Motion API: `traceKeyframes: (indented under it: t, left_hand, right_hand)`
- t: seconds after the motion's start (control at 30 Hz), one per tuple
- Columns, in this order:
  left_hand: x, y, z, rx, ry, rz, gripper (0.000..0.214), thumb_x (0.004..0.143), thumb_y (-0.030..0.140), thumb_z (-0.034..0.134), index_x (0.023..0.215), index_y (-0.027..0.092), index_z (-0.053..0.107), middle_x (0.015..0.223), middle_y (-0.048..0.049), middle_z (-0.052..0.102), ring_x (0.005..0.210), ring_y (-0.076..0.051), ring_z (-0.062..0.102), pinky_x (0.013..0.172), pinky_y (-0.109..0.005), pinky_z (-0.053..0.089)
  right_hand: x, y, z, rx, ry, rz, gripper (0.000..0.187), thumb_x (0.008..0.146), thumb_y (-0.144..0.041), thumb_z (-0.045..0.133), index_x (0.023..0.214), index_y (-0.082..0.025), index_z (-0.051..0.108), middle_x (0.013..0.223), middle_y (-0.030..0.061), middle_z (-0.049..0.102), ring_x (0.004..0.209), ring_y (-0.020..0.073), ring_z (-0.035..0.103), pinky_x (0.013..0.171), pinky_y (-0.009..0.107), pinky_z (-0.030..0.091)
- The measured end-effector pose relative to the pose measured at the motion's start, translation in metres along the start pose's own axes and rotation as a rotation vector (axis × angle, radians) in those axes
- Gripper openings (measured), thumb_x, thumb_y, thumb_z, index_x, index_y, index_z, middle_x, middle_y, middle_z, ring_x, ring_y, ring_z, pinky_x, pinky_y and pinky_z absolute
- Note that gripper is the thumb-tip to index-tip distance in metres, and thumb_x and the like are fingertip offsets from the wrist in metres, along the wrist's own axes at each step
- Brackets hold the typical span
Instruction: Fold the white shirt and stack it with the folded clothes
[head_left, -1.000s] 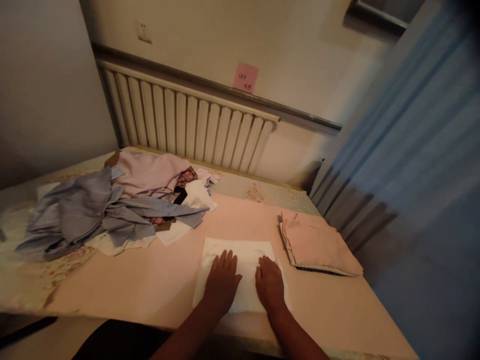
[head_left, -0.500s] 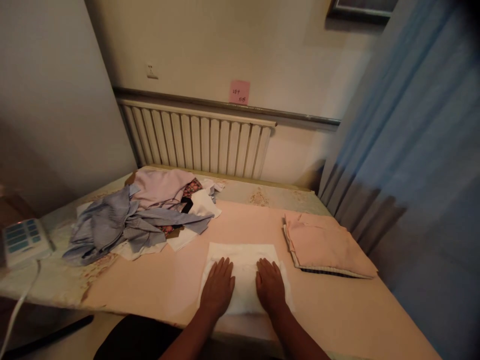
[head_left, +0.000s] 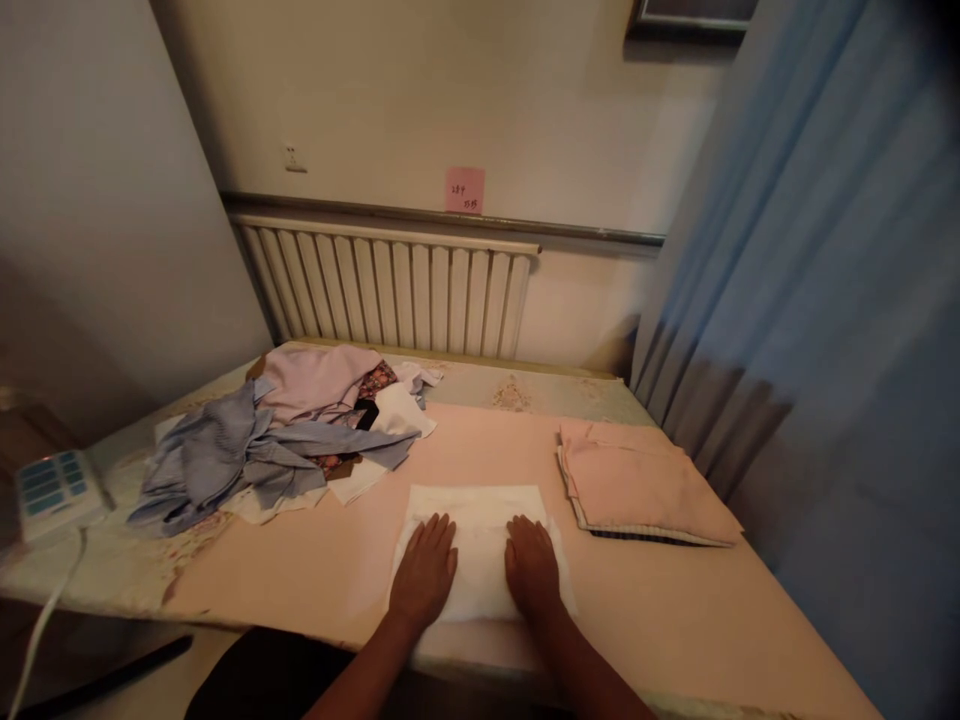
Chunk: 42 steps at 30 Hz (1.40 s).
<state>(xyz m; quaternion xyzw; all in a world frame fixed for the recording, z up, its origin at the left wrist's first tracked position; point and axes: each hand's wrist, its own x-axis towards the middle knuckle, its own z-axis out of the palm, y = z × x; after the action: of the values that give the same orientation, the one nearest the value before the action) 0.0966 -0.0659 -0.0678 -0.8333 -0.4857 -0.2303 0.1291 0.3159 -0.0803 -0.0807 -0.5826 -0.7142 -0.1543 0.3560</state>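
Observation:
A white folded cloth (head_left: pixel 480 570) lies on the pink mat (head_left: pixel 360 570) in front of me. My left hand (head_left: pixel 427 570) rests flat on the cloth's left side, fingers stretched forward. On its right side my right hand (head_left: pixel 532 567) lies flat in the same way. The cloth's middle shows between the two hands, and its far edge extends past the fingertips. To the right sits a stack of folded cloths (head_left: pixel 649 480), pink on top with a striped layer underneath.
A loose heap of garments (head_left: pixel 247 440), blue, pink, white and floral, lies at the left. A white power strip (head_left: pixel 60 490) with a cord sits on the table's left corner. Behind the table are a radiator (head_left: pixel 390 290) and a wall; a blue curtain (head_left: pixel 825 400) hangs at the right.
The view has shifted slightly, so everything appears a little displaced. Both hands stay flat on the white cloth, with no clear movement across it.

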Motion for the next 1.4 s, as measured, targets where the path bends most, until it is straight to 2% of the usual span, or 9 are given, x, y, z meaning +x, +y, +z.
traceKeyframes:
  t: [0.17,0.3,0.4,0.5,0.6,0.77,0.9,1.1,1.4]
  left_hand:
    - [0.001,0.0,-0.001,-0.012,0.001,-0.005,0.041,0.094,0.026,0.038,0.13,0.016,0.055,0.136,-0.0096,0.057,0.131,-0.025,0.047,0.109,-0.047,0.039]
    - [0.001,-0.001,0.002,-0.015,0.002,0.0,0.041,0.094,0.026,0.037,0.13,0.016,0.055,0.136,-0.0101,0.057,0.132,-0.025,0.046,0.109,-0.047,0.038]
    - [0.0,-0.003,0.004,-0.022,0.004,0.005,0.041,0.094,0.026,0.036,0.13,0.018,0.055,0.135,-0.0099,0.057,0.131,-0.025,0.047,0.108,-0.048,0.038]
    - [0.001,-0.003,0.005,-0.05,0.016,-0.005,0.041,0.094,0.027,0.036,0.129,0.019,0.056,0.135,-0.0092,0.058,0.13,-0.025,0.047,0.108,-0.048,0.038]
    - [0.001,-0.003,0.004,-0.058,0.014,-0.013,0.041,0.094,0.028,0.037,0.128,0.018,0.057,0.134,-0.0096,0.059,0.13,-0.025,0.048,0.108,-0.047,0.039]
    - [0.001,-0.003,0.002,-0.054,0.018,-0.005,0.041,0.094,0.028,0.037,0.127,0.017,0.058,0.134,-0.0102,0.059,0.129,-0.025,0.049,0.108,-0.047,0.038]
    - [0.001,-0.002,0.001,-0.037,0.006,-0.016,0.041,0.094,0.028,0.036,0.128,0.018,0.058,0.135,-0.0095,0.058,0.129,-0.025,0.049,0.107,-0.047,0.039]
    - [0.003,-0.002,0.0,-0.039,-0.011,-0.016,0.041,0.093,0.027,0.037,0.128,0.018,0.058,0.135,-0.0094,0.058,0.129,-0.026,0.049,0.107,-0.047,0.04]
    - [0.002,-0.003,0.0,-0.062,-0.015,-0.018,0.041,0.094,0.029,0.037,0.129,0.018,0.057,0.136,-0.0092,0.057,0.13,-0.026,0.048,0.108,-0.047,0.039]
  right_hand:
    - [-0.007,0.014,-0.014,0.042,0.121,0.077,0.035,0.09,-0.017,0.039,0.117,-0.013,0.06,0.117,0.0136,0.065,0.114,0.0235,0.056,0.102,0.046,0.041]
    - [-0.018,0.033,-0.035,0.075,0.117,0.293,0.038,0.089,-0.026,0.041,0.118,-0.01,0.059,0.118,0.0172,0.064,0.111,0.0273,0.059,0.096,0.045,0.045]
    - [-0.025,0.047,-0.047,0.133,0.052,0.53,0.033,0.085,-0.03,0.045,0.106,-0.015,0.065,0.096,0.0131,0.072,0.084,0.0255,0.067,0.074,0.037,0.052]
    - [-0.028,0.054,-0.053,0.189,0.003,0.627,0.026,0.082,-0.033,0.047,0.094,-0.02,0.067,0.074,0.0054,0.071,0.061,0.0213,0.065,0.055,0.03,0.049]
    - [-0.029,0.052,-0.054,0.144,-0.002,0.564,0.03,0.086,-0.037,0.044,0.096,-0.02,0.067,0.081,0.0073,0.071,0.068,0.0223,0.066,0.06,0.031,0.049]
    - [-0.028,0.042,-0.046,0.03,0.08,0.338,0.042,0.094,-0.038,0.037,0.117,-0.012,0.059,0.114,0.0181,0.066,0.104,0.0292,0.061,0.09,0.044,0.049]
    - [-0.017,0.034,-0.039,-0.005,0.09,0.15,0.041,0.096,-0.028,0.034,0.125,-0.011,0.056,0.126,0.0178,0.06,0.119,0.0264,0.054,0.098,0.046,0.047]
    - [-0.009,0.019,-0.032,0.0,-0.139,-0.187,0.036,0.094,-0.021,0.04,0.123,-0.017,0.06,0.128,0.0094,0.061,0.124,0.0218,0.052,0.106,0.044,0.043]
    - [-0.022,0.025,-0.014,-0.079,-0.139,-0.091,0.033,0.093,-0.022,0.044,0.12,-0.014,0.061,0.125,0.0106,0.063,0.122,0.0231,0.054,0.104,0.042,0.044]
